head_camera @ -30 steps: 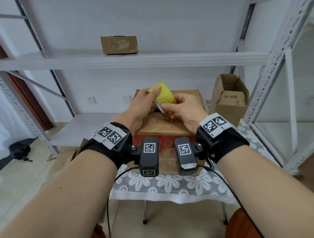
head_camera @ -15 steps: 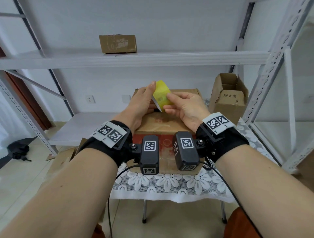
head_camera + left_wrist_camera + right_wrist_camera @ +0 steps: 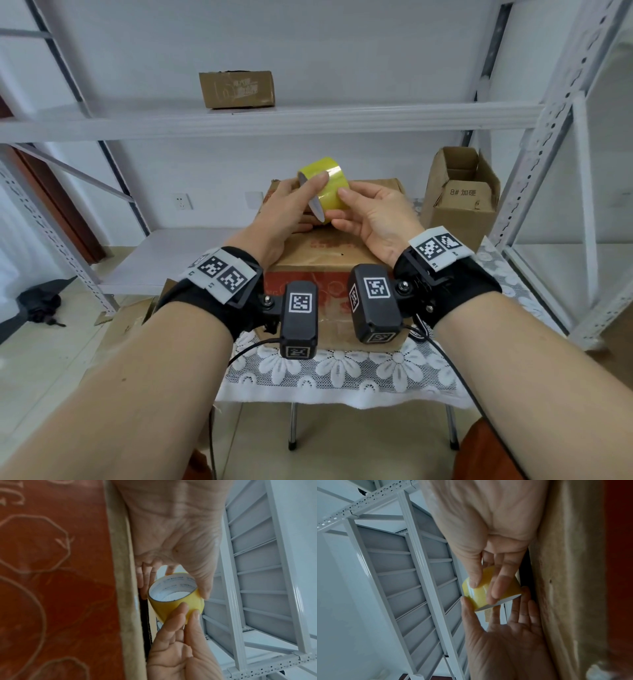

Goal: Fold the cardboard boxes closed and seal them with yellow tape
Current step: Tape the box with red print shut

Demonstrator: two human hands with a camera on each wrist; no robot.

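Observation:
A yellow tape roll (image 3: 330, 186) is held in the air by both hands, just above the back of a closed cardboard box (image 3: 318, 253) with a red printed front. My left hand (image 3: 294, 205) pinches the roll, with the thumb on the yellow band and the fingers underneath. My right hand (image 3: 356, 209) holds its right side between forefinger and thumb. In the left wrist view the roll (image 3: 173, 605) shows its white core. In the right wrist view my right fingers lie across the roll's (image 3: 481, 592) yellow band. No loose tape end is visible.
The box sits on a small table under a white lace cloth (image 3: 342, 373). An open cardboard box (image 3: 459, 202) stands at the right. Another closed box (image 3: 236, 89) is on the upper shelf of the grey rack (image 3: 308, 120). Flat cardboard (image 3: 133, 318) and a dark bundle (image 3: 37, 301) lie on the floor at left.
Both hands have turned the roll between the fingers. Its white core edge now faces left, and my left thumb has moved onto the yellow band. The box has not moved.

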